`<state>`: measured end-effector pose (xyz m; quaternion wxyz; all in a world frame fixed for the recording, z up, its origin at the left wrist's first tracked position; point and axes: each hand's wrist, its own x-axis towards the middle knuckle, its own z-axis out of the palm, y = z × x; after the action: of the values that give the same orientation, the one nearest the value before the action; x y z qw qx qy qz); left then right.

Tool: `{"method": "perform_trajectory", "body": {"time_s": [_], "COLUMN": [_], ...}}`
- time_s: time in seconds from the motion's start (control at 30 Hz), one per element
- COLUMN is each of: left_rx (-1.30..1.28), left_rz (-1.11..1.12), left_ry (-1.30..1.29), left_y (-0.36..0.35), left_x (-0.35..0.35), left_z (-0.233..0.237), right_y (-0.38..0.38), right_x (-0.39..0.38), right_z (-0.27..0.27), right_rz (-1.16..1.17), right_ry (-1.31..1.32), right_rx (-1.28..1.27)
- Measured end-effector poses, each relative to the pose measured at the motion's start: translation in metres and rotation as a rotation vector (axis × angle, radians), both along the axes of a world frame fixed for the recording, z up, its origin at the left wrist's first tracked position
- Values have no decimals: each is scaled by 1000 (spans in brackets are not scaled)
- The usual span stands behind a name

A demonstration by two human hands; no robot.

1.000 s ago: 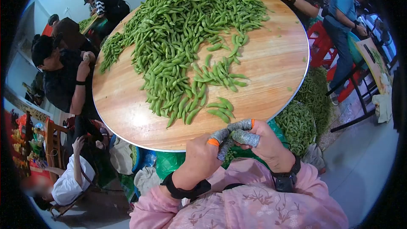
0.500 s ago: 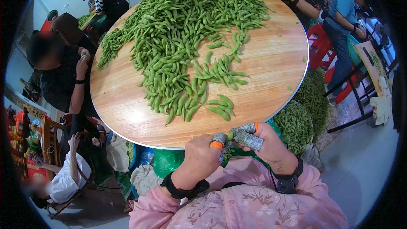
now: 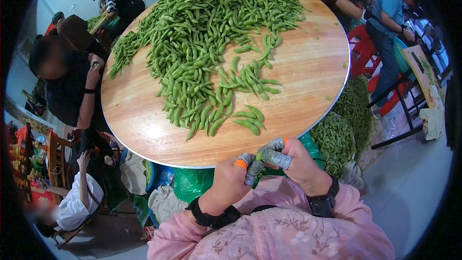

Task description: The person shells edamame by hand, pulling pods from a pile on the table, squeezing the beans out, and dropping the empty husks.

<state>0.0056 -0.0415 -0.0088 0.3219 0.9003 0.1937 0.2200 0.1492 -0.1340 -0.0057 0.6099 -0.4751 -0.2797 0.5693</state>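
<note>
At the near edge of the round wooden table (image 3: 298, 106), a green pod (image 3: 259, 156) shows between my two hands. My left hand (image 3: 233, 178) is closed, its grey-sleeved fingertips pinching the pod from the left. My right hand (image 3: 296, 163) is closed too, with grey-covered thumb and finger against the pod's other side. Most of the pod is hidden by the fingers. Beyond my hands, several loose pods (image 3: 249, 120) lie on the tabletop, in front of a large heap of green pods (image 3: 197, 33).
Full piles of pods (image 3: 333, 139) stand below the table at the right. A green plastic bag (image 3: 192, 183) hangs near my lap. People sit around: one in black (image 3: 67, 86) at the left, one in blue (image 3: 389, 9) at the right, beside red stools (image 3: 361, 50).
Both hands stay together at the table edge with the pod between them, with only slight shifts of the fingers. The view has moved a little.
</note>
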Motion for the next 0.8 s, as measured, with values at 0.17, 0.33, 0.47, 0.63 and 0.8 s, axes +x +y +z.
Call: {"method": "perform_trajectory", "body": {"time_s": [0.17, 0.33, 0.47, 0.63, 0.8], "left_rx": [233, -193, -949, -738, -839], "left_rz": [-57, -77, -2, -64, -8], "left_ry": [43, -138, -187, -15, -21], "left_y": [4, 0, -2, 3, -2], "left_x": [-1, -3, -6, -7, -7], "left_z": [7, -5, -1, 8, -14], "right_y": [-2, 0, -1, -3, -2], "right_x": [-4, -8, -7, -5, -10], "right_z": [7, 2, -2, -2, -3], "right_rz": [13, -41, -30, 51, 21], "right_ry": [32, -132, -287, -388, -619], "right_rx": [0, 147, 222, 114, 203]}}
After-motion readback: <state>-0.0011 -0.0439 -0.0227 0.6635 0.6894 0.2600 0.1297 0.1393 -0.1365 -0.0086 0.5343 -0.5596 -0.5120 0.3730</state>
